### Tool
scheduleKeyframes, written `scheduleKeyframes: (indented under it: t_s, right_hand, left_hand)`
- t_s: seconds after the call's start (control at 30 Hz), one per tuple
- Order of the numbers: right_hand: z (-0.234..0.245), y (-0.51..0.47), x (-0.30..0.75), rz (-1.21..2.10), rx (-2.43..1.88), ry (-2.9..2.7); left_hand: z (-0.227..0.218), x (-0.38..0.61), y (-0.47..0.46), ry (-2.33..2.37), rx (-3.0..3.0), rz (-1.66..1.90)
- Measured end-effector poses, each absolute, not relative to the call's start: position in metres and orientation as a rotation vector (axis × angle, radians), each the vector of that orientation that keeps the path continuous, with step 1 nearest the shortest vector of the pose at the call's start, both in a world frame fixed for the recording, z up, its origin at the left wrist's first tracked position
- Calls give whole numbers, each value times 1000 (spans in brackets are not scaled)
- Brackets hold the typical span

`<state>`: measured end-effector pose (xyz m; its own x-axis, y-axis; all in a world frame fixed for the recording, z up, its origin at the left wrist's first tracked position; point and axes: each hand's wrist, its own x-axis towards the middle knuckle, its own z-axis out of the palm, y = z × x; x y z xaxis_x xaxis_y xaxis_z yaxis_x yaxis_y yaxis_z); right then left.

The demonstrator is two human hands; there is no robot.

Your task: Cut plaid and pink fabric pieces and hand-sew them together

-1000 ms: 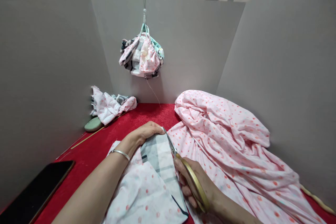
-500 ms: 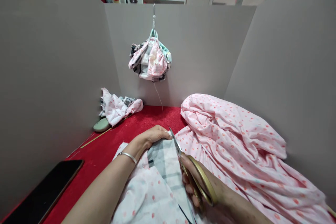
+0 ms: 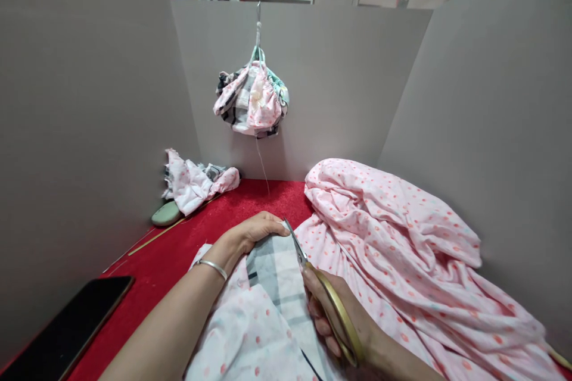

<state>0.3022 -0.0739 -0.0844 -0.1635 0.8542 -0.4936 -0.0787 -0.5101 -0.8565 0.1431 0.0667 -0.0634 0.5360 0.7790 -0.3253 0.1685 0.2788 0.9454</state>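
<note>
My left hand [image 3: 261,230], with a silver bangle at the wrist, pinches the far edge of a grey-and-white plaid cloth [image 3: 286,274]. In my right hand [image 3: 328,303] is a pair of scissors [image 3: 344,321] with gold handles. Their blades point away from me and lie along the plaid cloth's right edge, with the tips close to my left thumb. White cloth with coral dots [image 3: 241,333] lies in front of me, partly over the plaid piece. Beside my right hand spreads a large pink dotted cloth [image 3: 393,238].
Gathered fabric pieces [image 3: 254,101] hang from a hook on the grey partition [image 3: 335,71]. Cloth scraps [image 3: 192,184], a green oval object [image 3: 166,214] and a thin yellow stick [image 3: 154,239] lie at the left. A black phone [image 3: 67,327] rests on the red tabletop [image 3: 263,196].
The scissor blades look more closed than before, still at the plaid cloth's edge. My left hand keeps its pinch. The whole view has shifted slightly.
</note>
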Motion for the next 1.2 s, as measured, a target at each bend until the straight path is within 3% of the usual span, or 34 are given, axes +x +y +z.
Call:
scheduleKeyframes:
  t_s: [0.4, 0.67, 1.2]
  right_hand:
    - [-94, -66, 312, 1726, -1296, -1123]
    - [-62, -75, 320, 1333, -1392, -1522]
    - [-66, -80, 312, 1216, -1513, -1624]
  left_hand:
    - [-62, 132, 71, 892, 1226, 569]
    - [-58, 132, 68, 872, 1223, 581]
    - [-62, 131, 70, 866, 1186, 592]
